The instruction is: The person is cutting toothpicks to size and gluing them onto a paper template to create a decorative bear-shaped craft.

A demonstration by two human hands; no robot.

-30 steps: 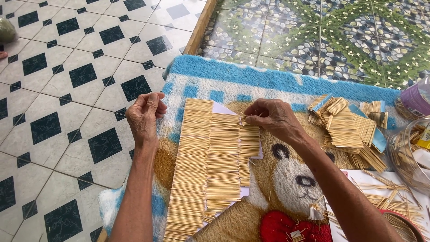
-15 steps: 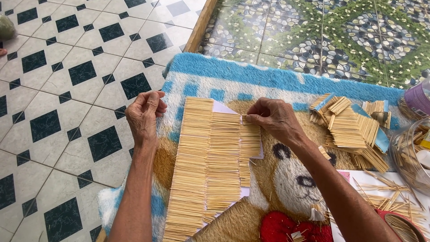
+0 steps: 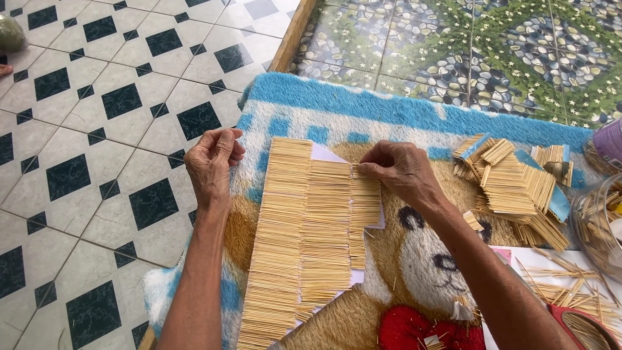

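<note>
Covering the left of the view, glossy white floor tiles (image 3: 78, 129) carry small black diamonds, and a thin wooden strip (image 3: 291, 35) divides them from a pebble-and-flower patterned floor (image 3: 466, 52) at the top. A shaggy rug (image 3: 402, 110) with a blue and white border and a tan bear picture lies across both, its pile thick and fuzzy.

Over the rug's left edge, the left hand (image 3: 210, 162) hovers with its fingers curled loosely inward; I cannot tell whether this grip encloses anything. Just right of it, on the middle of the rug, lies the stick panel (image 3: 304, 240): thin, pale, straw-coloured sticks set side by side in three tidy columns on white paper (image 3: 324, 154), whose corners peek out at the top and bottom. The left column is longest, reaching toward the rug's near edge, and the right column is shortest.

At the top of that right column, the right hand (image 3: 402, 172) pinches a single stick, fingertips (image 3: 363, 170) clamped together on it and touching the panel.

Further right, near the rug's far right corner, finished stick bundles (image 3: 512, 188) lie heaped at angles, some showing blue backing. Loose sticks (image 3: 564, 285) scatter on a white sheet at the right edge, beside a clear container (image 3: 599, 220).
</note>
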